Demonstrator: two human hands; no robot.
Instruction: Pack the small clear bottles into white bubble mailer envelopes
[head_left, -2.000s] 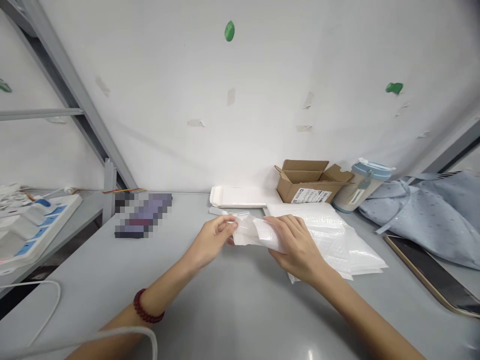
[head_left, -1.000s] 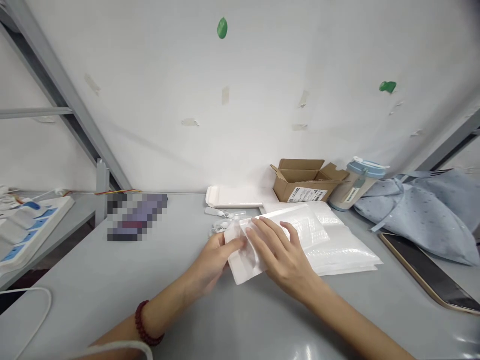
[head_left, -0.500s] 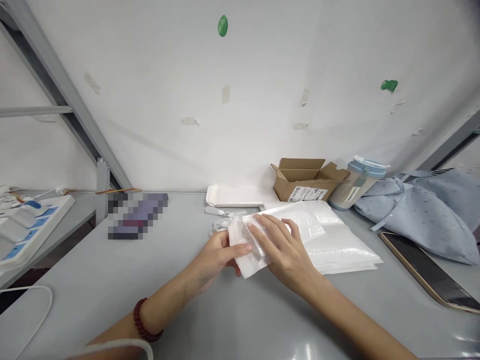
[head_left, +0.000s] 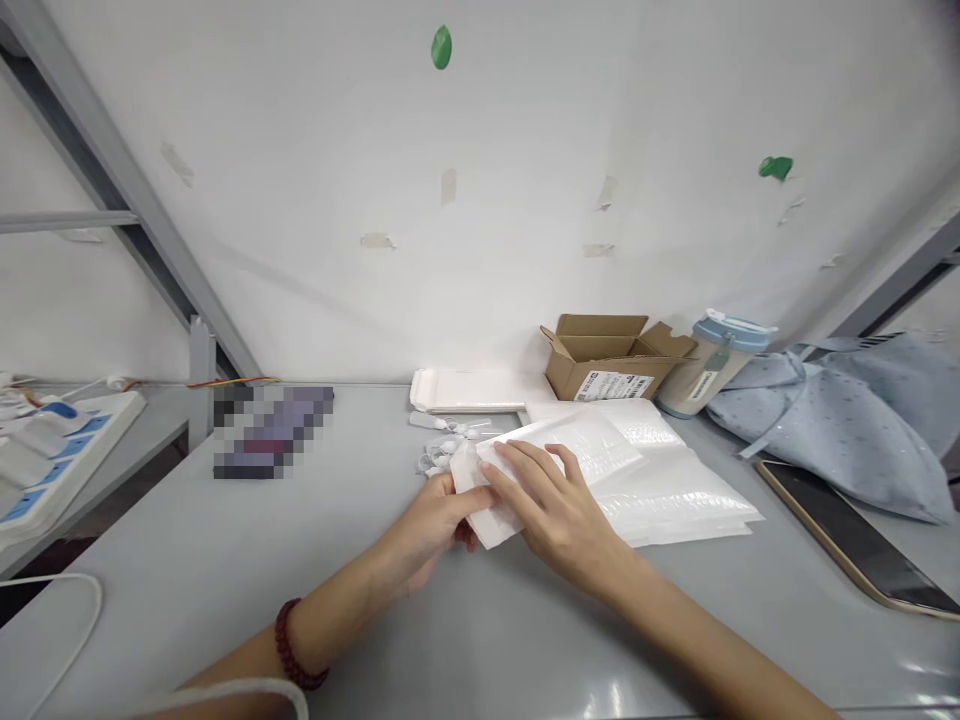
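Held up over the table is a white bubble mailer (head_left: 600, 450), its opening end toward the left. My left hand (head_left: 444, 510) is closed on that end, thumb on top and fingers underneath. My right hand (head_left: 551, 500) lies over the mailer's near side, its fingertips pressing the folded flap down near the left thumb; its own thumb is hidden. Under and to the right lie more white bubble mailers (head_left: 694, 500), stacked flat. Just behind the left hand is a small pile of clear-and-white plastic pieces (head_left: 442, 450), partly covered by the mailer.
At the back stand a long white box (head_left: 472, 390), an open cardboard box (head_left: 607, 385) and a blue-lidded cup (head_left: 712, 365). To the right lie a pale blue cloth bag (head_left: 832, 430) and a phone (head_left: 855, 535). A power strip (head_left: 67, 450) is at the left, near a blurred-out item (head_left: 274, 435).
The flap, crumpled and raised before, now lies flatter under my fingers. My right hand has slid slightly left and down; the left thumb has drawn back a little.
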